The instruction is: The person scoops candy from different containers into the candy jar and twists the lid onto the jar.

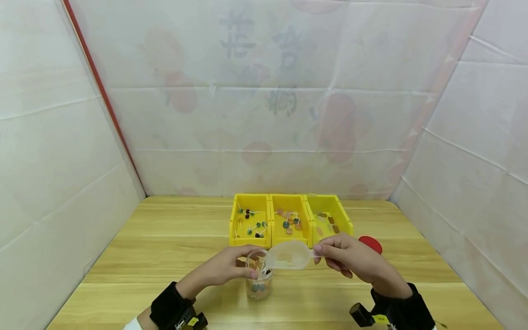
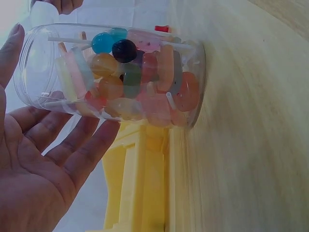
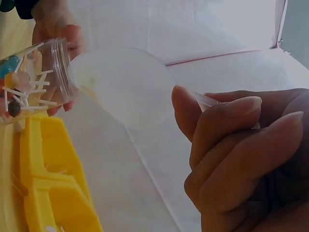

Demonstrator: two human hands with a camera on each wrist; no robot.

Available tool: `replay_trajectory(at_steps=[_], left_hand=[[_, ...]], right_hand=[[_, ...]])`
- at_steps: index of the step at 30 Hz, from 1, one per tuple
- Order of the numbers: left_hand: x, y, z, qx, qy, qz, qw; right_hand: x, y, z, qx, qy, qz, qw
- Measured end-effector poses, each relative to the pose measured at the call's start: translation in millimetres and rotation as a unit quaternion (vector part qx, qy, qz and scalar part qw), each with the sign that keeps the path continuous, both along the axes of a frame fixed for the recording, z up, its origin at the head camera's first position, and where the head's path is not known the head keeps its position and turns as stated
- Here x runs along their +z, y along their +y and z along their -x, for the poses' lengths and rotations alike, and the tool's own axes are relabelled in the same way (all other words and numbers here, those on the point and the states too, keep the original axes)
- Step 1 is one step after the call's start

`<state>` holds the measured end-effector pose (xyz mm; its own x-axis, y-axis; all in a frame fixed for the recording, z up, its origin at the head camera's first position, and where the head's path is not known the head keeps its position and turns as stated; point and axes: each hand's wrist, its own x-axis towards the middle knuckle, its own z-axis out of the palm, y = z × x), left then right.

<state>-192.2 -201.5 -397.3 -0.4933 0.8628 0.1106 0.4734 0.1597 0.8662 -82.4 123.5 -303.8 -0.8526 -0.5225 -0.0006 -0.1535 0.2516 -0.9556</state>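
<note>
A clear plastic jar (image 1: 259,289) stands on the wooden table, partly filled with lollipops (image 2: 126,79) and flat coloured sweets. My left hand (image 1: 226,268) grips it near the rim, thumb on the near side and fingers round the far side. In my right hand (image 1: 350,257), thumb and fingers pinch the narrow handle of a translucent white scoop (image 1: 290,255). The scoop's rounded end overlaps the jar's open mouth in the head view. From the right wrist view, that end (image 3: 125,84) shows no candy on it, right at the jar's rim.
Behind the jar, three joined yellow bins (image 1: 270,224) hold candy: lollipops in the left and middle ones, flat brown and pale pieces in the right one. A red lid (image 1: 370,244) lies beyond my right hand. White fabric walls (image 1: 255,114) enclose the table.
</note>
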Motion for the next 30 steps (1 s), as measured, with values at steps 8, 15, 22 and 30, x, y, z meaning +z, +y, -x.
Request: replay_trajectory(at_steps=[8, 15, 22, 30], left_hand=[[-0.5, -0.5, -0.1, 0.001, 0.003, 0.002, 1.0000], [-0.2, -0.8, 0.5, -0.005, -0.006, -0.007, 0.9999], [-0.1, -0.1, 1.2, -0.008, -0.010, -0.010, 0.9999], [-0.7, 0.6, 1.2, -0.006, -0.002, -0.004, 1.0000]], right_hand=[[2.7, 1.0, -2.6, -0.006, 0.009, -0.007, 1.000], [1.1, 5.5, 0.6, -0.050, 0.012, 0.011, 0.999], [-8.1, 7.4, 11.3, -0.118, 0.010, 0.080, 0.990], [-21.4, 10.2, 21.4, -0.153, -0.005, 0.094, 0.984]])
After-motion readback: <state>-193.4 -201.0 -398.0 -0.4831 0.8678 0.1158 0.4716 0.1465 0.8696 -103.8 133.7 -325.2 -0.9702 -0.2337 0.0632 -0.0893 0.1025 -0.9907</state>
